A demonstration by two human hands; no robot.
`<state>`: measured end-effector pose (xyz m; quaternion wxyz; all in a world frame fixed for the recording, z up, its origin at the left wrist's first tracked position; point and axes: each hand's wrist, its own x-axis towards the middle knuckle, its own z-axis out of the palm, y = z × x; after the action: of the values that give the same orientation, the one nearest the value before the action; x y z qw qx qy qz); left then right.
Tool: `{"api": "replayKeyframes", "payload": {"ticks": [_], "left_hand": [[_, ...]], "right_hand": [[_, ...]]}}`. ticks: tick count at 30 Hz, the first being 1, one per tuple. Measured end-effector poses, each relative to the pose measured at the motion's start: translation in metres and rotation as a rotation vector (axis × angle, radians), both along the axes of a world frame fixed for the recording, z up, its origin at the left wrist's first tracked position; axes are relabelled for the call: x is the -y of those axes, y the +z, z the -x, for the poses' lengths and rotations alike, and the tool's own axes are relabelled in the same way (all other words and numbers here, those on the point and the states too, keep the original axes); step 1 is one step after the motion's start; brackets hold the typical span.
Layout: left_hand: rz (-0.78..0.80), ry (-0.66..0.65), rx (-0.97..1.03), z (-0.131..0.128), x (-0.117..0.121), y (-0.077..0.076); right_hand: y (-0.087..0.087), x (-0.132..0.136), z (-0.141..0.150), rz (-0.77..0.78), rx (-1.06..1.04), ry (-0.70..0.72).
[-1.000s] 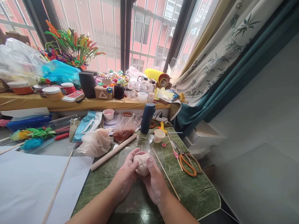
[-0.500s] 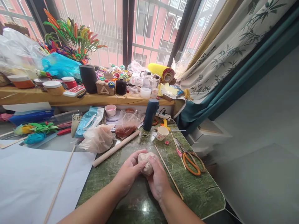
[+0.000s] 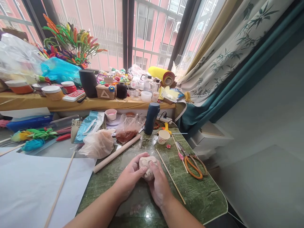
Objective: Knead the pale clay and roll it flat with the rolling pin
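Note:
A pale, cracked lump of clay (image 3: 147, 164) is held between both my hands over the green table (image 3: 201, 199). My left hand (image 3: 130, 173) wraps its left side, with the thumb pressed on the near face. From the right, my right hand (image 3: 159, 185) cups it, its thumb lying on top. The fingers beneath the clay are hidden. Just right of my hands lies a thin wooden stick (image 3: 170, 175). A pale rolling pin (image 3: 117, 153) rests diagonally to the left, beyond my left hand.
Orange-handled scissors (image 3: 193, 167) lie at the right, near a paper cup (image 3: 163, 137). Behind stand a dark blue bottle (image 3: 152, 118), a bag of brown clay (image 3: 128, 133) and a crumpled plastic bag (image 3: 98, 144). White paper (image 3: 42, 186) covers the left side.
My right thumb has shifted slightly on the clay, and both hands still hold it. The whole view has moved a little, with the scene sitting slightly lower and further left.

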<state>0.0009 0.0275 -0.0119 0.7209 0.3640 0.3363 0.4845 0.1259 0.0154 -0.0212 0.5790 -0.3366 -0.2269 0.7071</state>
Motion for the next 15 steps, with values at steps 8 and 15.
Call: {"api": "replayKeyframes", "payload": {"ticks": [8, 15], "left_hand": [[0.032, 0.014, -0.01, 0.001, 0.001, 0.001], [-0.18, 0.001, -0.434, 0.015, 0.0, 0.005]], "right_hand": [[0.009, -0.008, -0.022, 0.077, 0.012, 0.231], [0.018, 0.0, -0.033, 0.025, 0.083, 0.272]]}}
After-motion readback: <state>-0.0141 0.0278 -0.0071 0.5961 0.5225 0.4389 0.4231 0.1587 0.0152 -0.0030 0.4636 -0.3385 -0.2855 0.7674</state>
